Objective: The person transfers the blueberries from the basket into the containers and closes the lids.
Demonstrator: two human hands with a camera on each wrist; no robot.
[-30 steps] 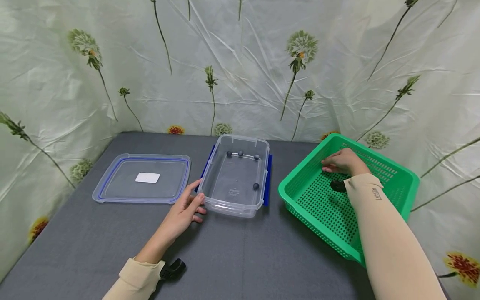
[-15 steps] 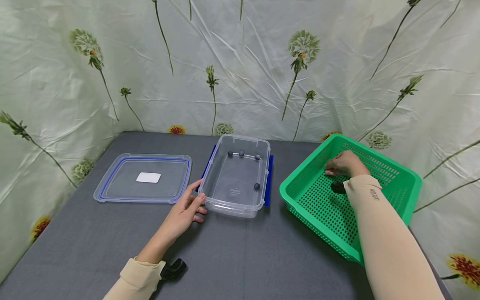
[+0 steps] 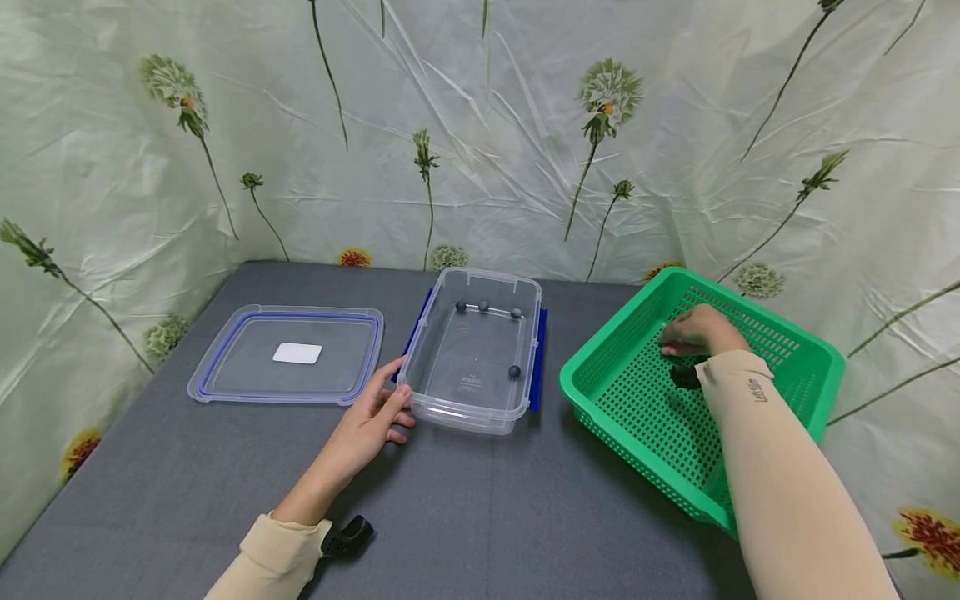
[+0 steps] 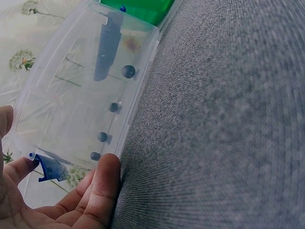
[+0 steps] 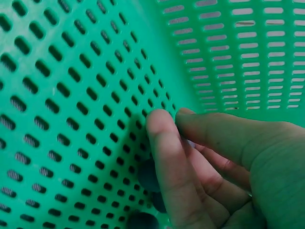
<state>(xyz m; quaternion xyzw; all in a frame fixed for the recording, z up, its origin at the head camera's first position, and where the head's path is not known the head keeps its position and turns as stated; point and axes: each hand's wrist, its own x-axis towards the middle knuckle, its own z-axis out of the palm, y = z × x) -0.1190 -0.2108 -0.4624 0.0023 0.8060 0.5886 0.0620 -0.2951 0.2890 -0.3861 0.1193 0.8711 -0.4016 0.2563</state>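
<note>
- Right grip [image 3: 702, 329]: thumb and fingers nearly meeting; cannot tell whether they hold anything.
- Just beside its fingers: dark balls [image 5: 148, 176], inside the green basket [image 3: 633, 387].
- Left grip [image 3: 369, 423]: pinches the clear box [image 3: 465, 415] at its near-left corner.
- Beyond it: four small balls [image 3: 483, 307] inside the box.
- To its left: the lid [image 3: 285, 375], flat on the desk [image 3: 480, 517].

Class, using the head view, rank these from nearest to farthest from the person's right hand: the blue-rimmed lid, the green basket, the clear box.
1. Green basket: right side, with the right hand inside it.
2. Clear box: middle, left of the basket.
3. Blue-rimmed lid: far left, beyond the box.
</note>
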